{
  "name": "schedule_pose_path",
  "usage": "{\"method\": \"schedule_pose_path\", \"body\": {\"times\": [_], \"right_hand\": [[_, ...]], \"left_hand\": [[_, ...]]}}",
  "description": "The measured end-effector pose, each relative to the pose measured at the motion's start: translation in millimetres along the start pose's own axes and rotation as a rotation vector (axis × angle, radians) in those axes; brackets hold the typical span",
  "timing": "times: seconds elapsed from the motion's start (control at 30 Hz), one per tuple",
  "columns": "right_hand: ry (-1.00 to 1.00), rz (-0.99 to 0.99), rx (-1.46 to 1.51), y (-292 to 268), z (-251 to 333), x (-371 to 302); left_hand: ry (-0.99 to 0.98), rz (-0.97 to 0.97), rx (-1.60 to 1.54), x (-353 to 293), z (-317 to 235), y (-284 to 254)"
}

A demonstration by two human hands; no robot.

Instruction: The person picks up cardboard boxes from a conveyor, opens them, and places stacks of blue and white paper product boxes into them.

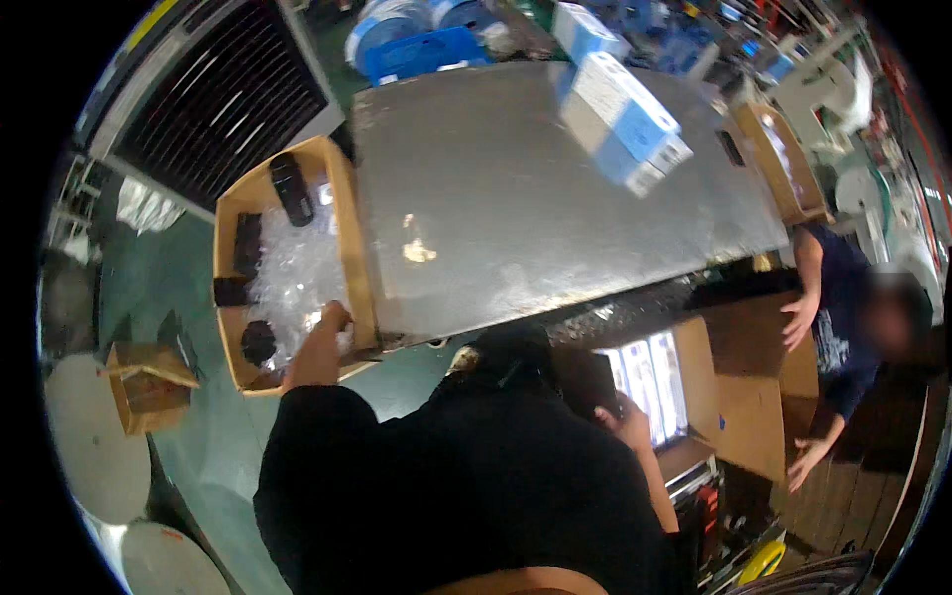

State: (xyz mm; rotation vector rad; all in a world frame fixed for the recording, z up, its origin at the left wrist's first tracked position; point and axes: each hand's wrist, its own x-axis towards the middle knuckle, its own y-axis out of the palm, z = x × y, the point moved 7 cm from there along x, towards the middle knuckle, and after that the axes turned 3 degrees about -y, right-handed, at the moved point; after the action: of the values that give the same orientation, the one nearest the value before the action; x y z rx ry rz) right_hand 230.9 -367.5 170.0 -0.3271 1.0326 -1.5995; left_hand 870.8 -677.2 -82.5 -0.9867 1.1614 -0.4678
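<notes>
To the left, my left hand (332,322) reaches over an open cardboard box (367,288). The box holds a heap of clear plastic pieces (297,258) and several black cylindrical things, one of them a black cylinder (291,188) lying across the far end. My left fingers are small and blurred against the plastic, so their grip does not show clearly. Close to my body on the right, my right hand (630,426) is closed on a dark, block-shaped object (587,382). Beside that hand stands an open carton (699,377) with white, bright upright packs inside.
A grey metal table (476,218) lies ahead, bearing white-and-blue boxes (625,109) at its far right. A co-worker (843,317) on the right has both hands near a large open carton (749,397). Blue containers (426,50) stand beyond the table; a small cardboard box (149,387) is on the floor.
</notes>
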Motion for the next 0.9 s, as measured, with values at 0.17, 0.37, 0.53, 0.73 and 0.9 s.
{"method": "schedule_pose_path", "body": {"times": [0.17, 0.37, 0.53, 0.73, 0.9], "right_hand": [[-0.011, -0.011, -0.252, 18, -21, 2], [0.05, 0.112, -0.258, 0, 18, 10], [-0.502, -0.461, -0.186, -13, 85, 49], [-0.218, -0.128, 0.552, 30, 172, 98], [-0.039, -0.269, 0.681, 18, 45, 71]], "left_hand": [[0.325, -0.002, 0.25, -13, -16, -9], [0.124, -0.05, -1.28, -72, 63, -132], [0.576, -0.065, -1.469, -140, -69, -205], [0.998, 0.524, -1.335, -303, -302, -166], [1.017, 0.685, -1.103, -387, -360, -105]]}}
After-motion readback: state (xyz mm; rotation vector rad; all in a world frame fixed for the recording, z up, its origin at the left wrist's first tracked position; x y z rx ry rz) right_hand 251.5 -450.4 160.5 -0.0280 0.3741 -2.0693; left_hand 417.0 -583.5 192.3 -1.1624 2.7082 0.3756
